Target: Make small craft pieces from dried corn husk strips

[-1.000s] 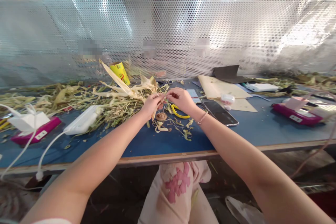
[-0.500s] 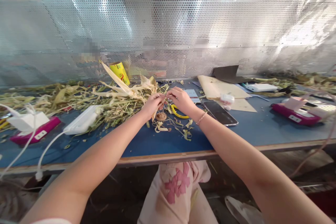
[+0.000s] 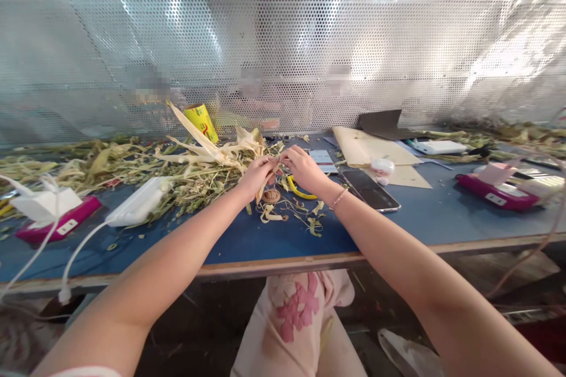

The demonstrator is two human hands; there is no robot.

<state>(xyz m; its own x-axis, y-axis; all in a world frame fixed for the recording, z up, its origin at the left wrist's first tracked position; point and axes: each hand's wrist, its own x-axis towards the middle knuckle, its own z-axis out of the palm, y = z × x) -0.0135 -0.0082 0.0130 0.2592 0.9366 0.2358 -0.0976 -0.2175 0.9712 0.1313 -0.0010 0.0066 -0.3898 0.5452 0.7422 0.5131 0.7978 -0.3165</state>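
My left hand [image 3: 257, 177] and my right hand [image 3: 304, 166] meet over the blue table, fingertips pinched close together. What they grip is small and mostly covered by the fingers; I cannot make it out. Just below them lies a brown coiled disc [image 3: 271, 195]. A yellow curved loop [image 3: 301, 189] rests under my right hand, partly hidden. Pale curled plant scraps [image 3: 270, 214] and thin strands are scattered nearer the table edge. Behind my left hand is a heap of dried stalks and leaves [image 3: 194, 179], with long pale husks [image 3: 221, 153] on top.
A phone [image 3: 370, 189] lies right of my right wrist, beside a small white container [image 3: 382, 166] and brown paper [image 3: 375, 148]. To the left are a white power bank [image 3: 138, 203] and a magenta power strip [image 3: 59, 227] with cables. A yellow tube [image 3: 202, 122] stands before the perforated metal screen [image 3: 292, 41].
Both hands stay together in nearly the same spot, with only a slight shift of the fingers. The things on the table look unmoved.
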